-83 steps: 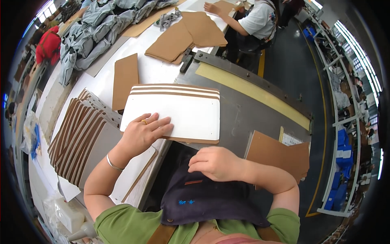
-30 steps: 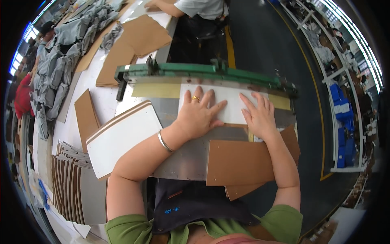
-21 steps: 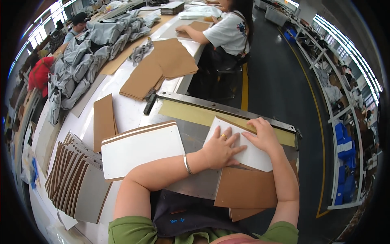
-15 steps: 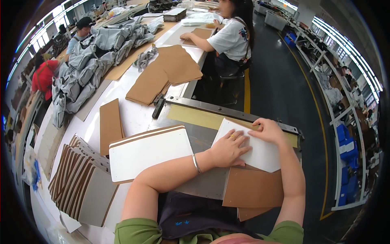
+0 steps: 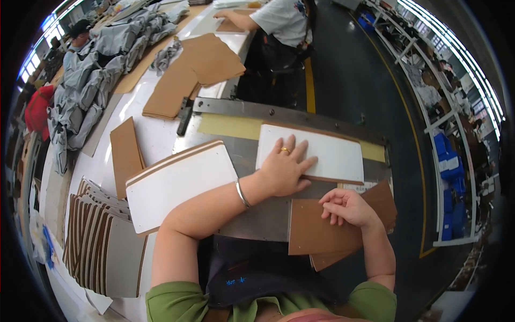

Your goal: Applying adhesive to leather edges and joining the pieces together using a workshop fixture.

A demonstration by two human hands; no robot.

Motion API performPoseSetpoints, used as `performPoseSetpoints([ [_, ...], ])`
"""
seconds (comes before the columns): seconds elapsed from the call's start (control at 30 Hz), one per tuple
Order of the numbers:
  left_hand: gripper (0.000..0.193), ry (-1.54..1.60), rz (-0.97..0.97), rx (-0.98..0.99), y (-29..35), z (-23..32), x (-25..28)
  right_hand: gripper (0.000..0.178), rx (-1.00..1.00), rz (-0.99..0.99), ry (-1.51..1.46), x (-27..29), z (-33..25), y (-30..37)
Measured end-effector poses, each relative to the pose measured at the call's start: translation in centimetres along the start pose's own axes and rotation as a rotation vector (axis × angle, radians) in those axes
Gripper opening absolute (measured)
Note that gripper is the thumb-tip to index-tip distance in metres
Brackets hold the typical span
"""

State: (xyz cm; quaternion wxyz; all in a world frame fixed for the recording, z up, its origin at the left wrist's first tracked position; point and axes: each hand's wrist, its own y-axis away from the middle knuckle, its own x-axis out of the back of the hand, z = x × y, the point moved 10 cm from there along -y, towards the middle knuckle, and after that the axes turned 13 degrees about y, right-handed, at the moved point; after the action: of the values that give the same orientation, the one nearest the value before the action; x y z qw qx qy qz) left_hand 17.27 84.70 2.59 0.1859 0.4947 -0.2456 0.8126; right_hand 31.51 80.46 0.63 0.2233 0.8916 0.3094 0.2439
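My left hand (image 5: 287,167) lies with fingers spread on a white-faced board (image 5: 337,160) with a brown edge. That board rests on a metal worktop (image 5: 257,221), against a long metal bar (image 5: 289,117) at its far side. My right hand (image 5: 348,206) is loosely curled, its fingertips apart and nothing visible in them. It is over a stack of brown boards (image 5: 314,236) at the near right; whether it touches them I cannot tell. Left of my left hand is a stack of white-faced boards (image 5: 179,185).
Fanned grey and brown boards (image 5: 102,247) stand at the left, near a narrow brown board (image 5: 126,153). Farther back lie brown sheets (image 5: 188,75) and a heap of grey pieces (image 5: 91,86). Another person (image 5: 284,27) sits at the far table. Shelving with blue bins (image 5: 450,166) lines the right.
The white board has turned to lie along the metal bar, my left hand now flat on it. My right hand has left it and come nearer, over the brown boards. The view has shifted.
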Motion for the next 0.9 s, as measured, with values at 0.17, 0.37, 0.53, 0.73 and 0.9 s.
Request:
performPoseSetpoints([
  [0.17,0.053,-0.068,-0.009,0.015,0.4,0.3,0.6,0.028,0.505,0.516,0.626,4.5,-8.2,-0.6],
  [0.37,0.050,-0.151,0.029,0.077,-1.3,-1.2,0.8,0.044,0.372,0.755,1.348,5.7,-4.7,-5.3],
  [0.53,0.052,-0.159,0.033,0.090,-1.2,-1.5,0.8,0.044,0.450,0.795,1.343,5.3,-5.3,-5.4],
  [0.73,0.053,-0.114,0.029,0.076,-0.9,-1.3,1.1,0.045,0.468,0.795,1.329,4.9,-6.1,-4.8],
  [0.9,0.053,-0.126,0.046,0.088,-0.7,-1.3,0.9,0.039,0.467,0.666,1.219,6.0,-7.1,-5.8],
])
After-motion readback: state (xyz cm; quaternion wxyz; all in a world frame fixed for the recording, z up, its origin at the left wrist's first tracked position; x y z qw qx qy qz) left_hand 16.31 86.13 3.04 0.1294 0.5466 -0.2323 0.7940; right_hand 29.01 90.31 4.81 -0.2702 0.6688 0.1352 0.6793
